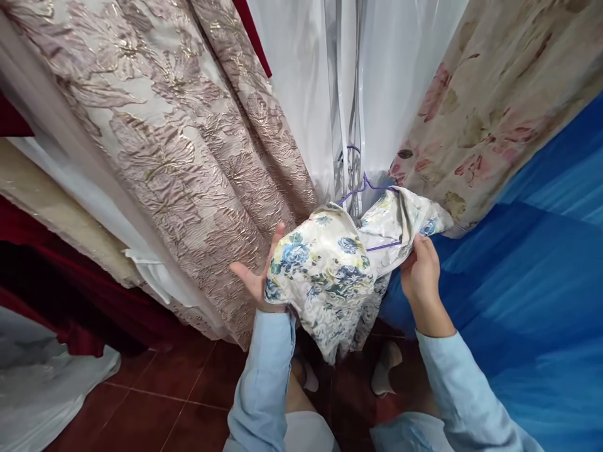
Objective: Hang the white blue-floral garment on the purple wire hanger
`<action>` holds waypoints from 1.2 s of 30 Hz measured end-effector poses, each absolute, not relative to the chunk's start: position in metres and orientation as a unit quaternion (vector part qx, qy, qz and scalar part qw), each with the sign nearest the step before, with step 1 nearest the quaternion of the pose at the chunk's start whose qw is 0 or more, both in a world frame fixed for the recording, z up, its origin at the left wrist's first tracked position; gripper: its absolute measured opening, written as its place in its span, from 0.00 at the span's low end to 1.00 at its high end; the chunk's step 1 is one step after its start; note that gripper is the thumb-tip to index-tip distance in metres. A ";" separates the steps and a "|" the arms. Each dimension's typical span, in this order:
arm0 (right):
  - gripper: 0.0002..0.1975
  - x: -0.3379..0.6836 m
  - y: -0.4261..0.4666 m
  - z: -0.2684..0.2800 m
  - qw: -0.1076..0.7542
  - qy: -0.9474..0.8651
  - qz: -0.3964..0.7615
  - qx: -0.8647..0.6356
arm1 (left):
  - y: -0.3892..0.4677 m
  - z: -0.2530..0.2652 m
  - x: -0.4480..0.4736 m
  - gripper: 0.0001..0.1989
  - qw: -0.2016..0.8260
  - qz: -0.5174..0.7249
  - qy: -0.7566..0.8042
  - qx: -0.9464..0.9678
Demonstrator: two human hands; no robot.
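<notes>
A cream garment with blue and yellow flowers (325,270) hangs on a thin purple hanger (365,183) in front of me. My left hand (258,280) is at the garment's left edge with thumb and a finger spread apart; its other fingers are hidden behind the cloth. On the other side, my right hand (423,271) pinches the garment's right edge near the shoulder. The hanger's lower bar shows through the open neck of the garment.
Pink brocade cloth (188,144) hangs close on the left, white sheer cloth (396,69) behind, and floral cloth (494,125) and blue cloth (541,263) on the right. White and dark red fabrics hang farther left. Below is a red tiled floor (155,408).
</notes>
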State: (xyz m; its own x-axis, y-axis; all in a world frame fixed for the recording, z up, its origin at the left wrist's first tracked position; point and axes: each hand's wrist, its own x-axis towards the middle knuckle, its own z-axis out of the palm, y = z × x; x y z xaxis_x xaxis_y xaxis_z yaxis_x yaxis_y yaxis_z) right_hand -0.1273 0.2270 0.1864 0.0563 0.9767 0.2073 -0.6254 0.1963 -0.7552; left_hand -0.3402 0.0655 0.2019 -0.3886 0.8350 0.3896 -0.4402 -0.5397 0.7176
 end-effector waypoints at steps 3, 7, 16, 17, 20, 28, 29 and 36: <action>0.19 -0.129 0.220 0.182 0.684 -0.379 0.571 -0.250 | 0.057 0.186 -0.349 0.55 0.355 0.813 0.296 0.354; 0.17 -0.134 0.195 0.161 0.641 -0.404 0.587 -0.285 | 0.069 0.135 -0.358 0.45 0.333 0.785 0.426 0.301; 0.20 -0.159 0.180 0.062 0.500 -0.534 0.581 -0.355 | 0.117 0.028 -0.313 0.23 0.283 0.702 0.601 0.259; 0.18 -0.159 0.181 0.047 0.494 -0.552 0.554 -0.379 | 0.116 0.024 -0.312 0.22 0.269 0.710 0.600 0.251; 0.18 -0.160 0.183 0.008 0.479 -0.590 0.485 -0.434 | 0.111 0.018 -0.317 0.21 0.243 0.717 0.610 0.232; 0.17 -0.186 0.189 -0.018 0.395 -0.662 0.442 -0.458 | 0.102 0.018 -0.333 0.21 0.195 0.683 0.648 0.275; 0.15 -0.189 0.192 -0.017 0.391 -0.669 0.436 -0.459 | 0.100 0.019 -0.334 0.21 0.190 0.682 0.651 0.276; 0.09 -0.203 0.204 -0.014 0.361 -0.695 0.406 -0.470 | 0.087 0.032 -0.335 0.23 0.143 0.693 0.642 0.294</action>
State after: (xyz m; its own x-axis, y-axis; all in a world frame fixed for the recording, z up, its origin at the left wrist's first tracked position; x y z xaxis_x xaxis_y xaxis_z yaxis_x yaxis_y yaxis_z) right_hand -0.2028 0.2044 -0.0136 -0.2966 0.9474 0.1204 0.3612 0.2280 -0.9042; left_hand -0.3350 0.0874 0.0321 -0.7857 0.5765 0.2242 0.1792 -0.1348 0.9745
